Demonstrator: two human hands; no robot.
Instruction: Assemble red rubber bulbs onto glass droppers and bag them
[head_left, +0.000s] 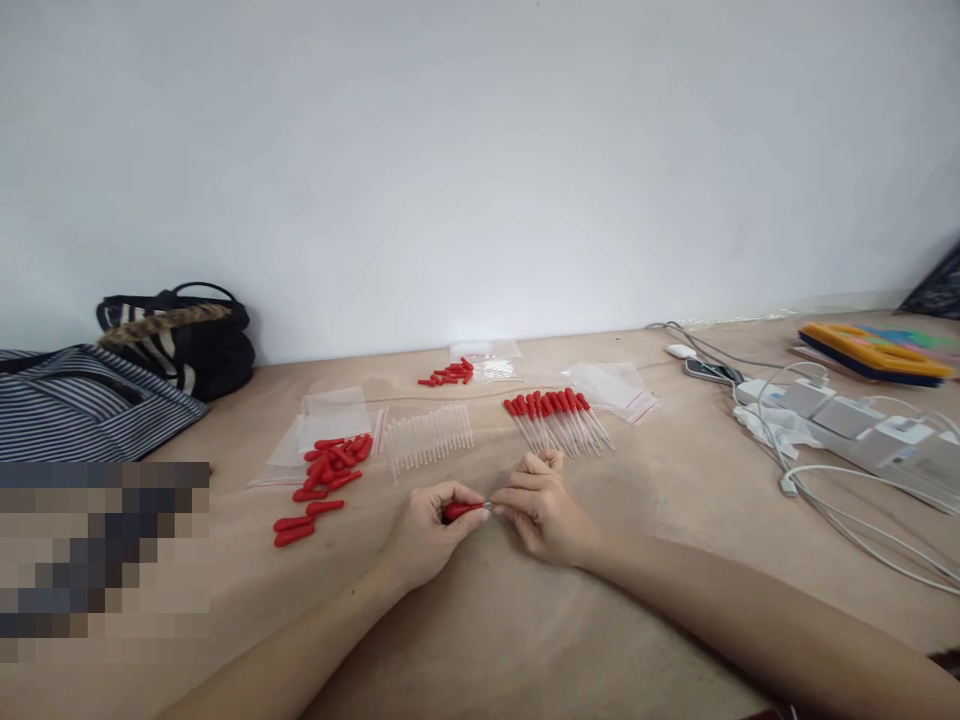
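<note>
A red bulb (459, 511), rounded and tapering to a narrow neck, is pinched in the left hand (433, 528); the right hand (541, 510) grips a slender clear tube (487, 505) at its neck, before the red-topped droppers (555, 402).

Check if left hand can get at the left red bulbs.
Likely yes: nothing visible stands between the left hand and those red bulbs. Its grip holds another bulb, though, which probably must be let go first.

Tan surface (465, 640) under red bulbs (319, 470), clear tubes (429, 437), red-topped droppers (559, 418) and plastic bags (611, 386).
</note>
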